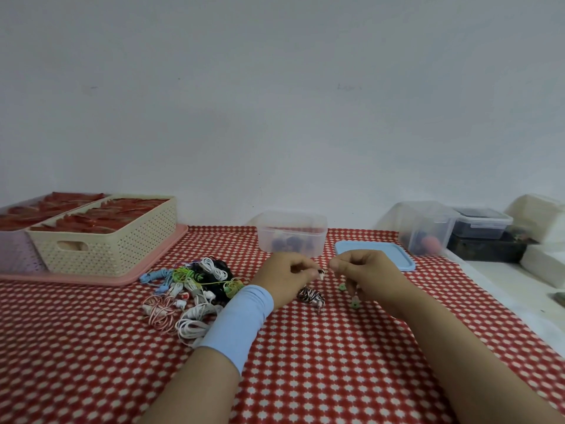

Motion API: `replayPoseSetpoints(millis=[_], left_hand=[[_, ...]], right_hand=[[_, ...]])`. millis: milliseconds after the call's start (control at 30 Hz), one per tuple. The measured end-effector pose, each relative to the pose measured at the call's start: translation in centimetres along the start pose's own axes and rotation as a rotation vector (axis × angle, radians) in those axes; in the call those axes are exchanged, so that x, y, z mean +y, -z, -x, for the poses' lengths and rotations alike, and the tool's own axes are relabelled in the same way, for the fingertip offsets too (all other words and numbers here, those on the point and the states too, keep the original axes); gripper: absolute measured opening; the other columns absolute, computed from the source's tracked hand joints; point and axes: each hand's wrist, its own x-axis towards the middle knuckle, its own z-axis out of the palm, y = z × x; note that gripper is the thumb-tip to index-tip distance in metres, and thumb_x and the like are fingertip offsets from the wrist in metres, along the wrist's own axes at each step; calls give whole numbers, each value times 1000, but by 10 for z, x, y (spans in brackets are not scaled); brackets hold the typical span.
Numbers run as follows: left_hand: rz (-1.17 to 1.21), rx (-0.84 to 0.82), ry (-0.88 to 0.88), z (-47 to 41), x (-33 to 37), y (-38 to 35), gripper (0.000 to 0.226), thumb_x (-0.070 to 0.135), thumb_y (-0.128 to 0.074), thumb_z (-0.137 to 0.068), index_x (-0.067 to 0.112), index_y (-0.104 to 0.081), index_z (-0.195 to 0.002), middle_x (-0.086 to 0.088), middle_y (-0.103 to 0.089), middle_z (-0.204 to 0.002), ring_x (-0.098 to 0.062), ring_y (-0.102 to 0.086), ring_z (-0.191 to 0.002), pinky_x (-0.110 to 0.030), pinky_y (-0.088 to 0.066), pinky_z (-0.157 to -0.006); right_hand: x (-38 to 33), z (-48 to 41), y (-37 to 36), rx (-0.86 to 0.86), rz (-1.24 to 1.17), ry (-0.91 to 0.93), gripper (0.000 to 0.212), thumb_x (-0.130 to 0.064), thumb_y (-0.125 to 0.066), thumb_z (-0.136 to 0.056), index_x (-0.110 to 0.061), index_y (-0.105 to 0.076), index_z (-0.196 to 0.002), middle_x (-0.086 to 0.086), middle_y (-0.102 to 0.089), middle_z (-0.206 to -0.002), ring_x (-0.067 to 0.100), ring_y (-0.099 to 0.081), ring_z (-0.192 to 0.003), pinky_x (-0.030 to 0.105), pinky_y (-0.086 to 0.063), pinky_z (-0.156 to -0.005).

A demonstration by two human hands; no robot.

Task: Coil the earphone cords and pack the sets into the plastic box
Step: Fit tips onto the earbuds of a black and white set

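A clear plastic box stands open at the back of the table with a few coiled sets inside. Just in front of it, my left hand pinches the end of a black-and-white striped earphone cord, whose coiled bundle hangs below the fingers. My right hand is closed on a thin cord with green earbuds dangling under it. A heap of tangled earphone sets in white, blue, green, black and red-striped lies to the left of my left wrist.
The box's blue lid lies flat to its right. A cream perforated basket with red items sits on a pink tray at back left. More clear and dark containers stand at back right. The red patterned tablecloth covers the table.
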Motion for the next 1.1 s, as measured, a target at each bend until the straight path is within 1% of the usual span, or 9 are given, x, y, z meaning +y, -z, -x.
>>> replayPoseSetpoints(millis=[100,167,233,333,400,633,833,1000,1100], left_hand=[[275,94,91,1,5,-2,20,20,-66,-92,18,-71,-111,6,-74,-100,-6,-66,-97,-21,-50,-93],[406,95,103,1,7,-4,25,16,-63,-93,20,-67,-117,5,-76,-93,-3,-67,-89,-23,-51,-93],[482,84,102,1,8,-6,30,13,-61,-94,25,-65,-121,5,-76,-91,-4,-65,-80,-20,-52,-88],[634,47,126,2,10,-11,27,10,-58,-97,24,-71,-115,4,-75,-87,-9,-61,-73,-21,-53,-74],[698,21,134,3,11,-16,23,11,-57,-98,22,-73,-110,3,-74,-85,-10,-60,-71,-25,-54,-72],[724,-24,147,3,13,-23,17,13,-54,-100,22,-69,-103,-2,-76,-85,-16,-66,-69,-37,-57,-78],[743,-7,176,4,14,-22,14,15,-57,-99,18,-70,-100,-4,-76,-84,-15,-66,-66,-32,-57,-72],[743,18,169,5,13,-21,12,15,-61,-96,15,-73,-95,-4,-75,-83,-17,-64,-70,-33,-56,-72],[706,26,165,6,13,-21,12,15,-64,-94,18,-75,-89,-3,-75,-82,-17,-62,-72,-34,-57,-75]], right_hand=[[-1,-1,1,-25,-101,-27,23,-28,-69,-93,-9,-73,-80,3,-57,-57,12,-46,-47,22,-33,-42],[-1,-2,0,-28,-168,-33,24,-28,-70,-93,-8,-73,-80,-3,-61,-60,12,-48,-49,22,-33,-41],[0,-3,-2,-30,-252,-42,20,-28,-71,-91,-10,-73,-84,-3,-65,-69,12,-48,-51,21,-32,-40],[-2,-5,-5,-21,-363,-56,18,-27,-69,-91,-9,-72,-91,0,-68,-76,13,-47,-52,21,-28,-41],[-3,-4,-5,-25,-373,-49,21,-26,-67,-94,-7,-72,-92,2,-69,-76,11,-48,-53,22,-27,-43],[1,-5,-10,-8,-377,-31,28,-31,-70,-88,-4,-73,-98,2,-65,-69,9,-49,-53,19,-32,-41],[4,-7,-13,25,-332,-40,26,-29,-70,-92,-3,-75,-97,3,-67,-70,11,-51,-56,21,-34,-43],[2,-8,-14,35,-387,-44,25,-29,-69,-93,-5,-72,-97,6,-66,-71,12,-53,-56,21,-33,-43],[2,-7,-16,22,-361,-36,32,-29,-69,-93,2,-71,-101,10,-64,-72,12,-51,-57,21,-32,-44]])
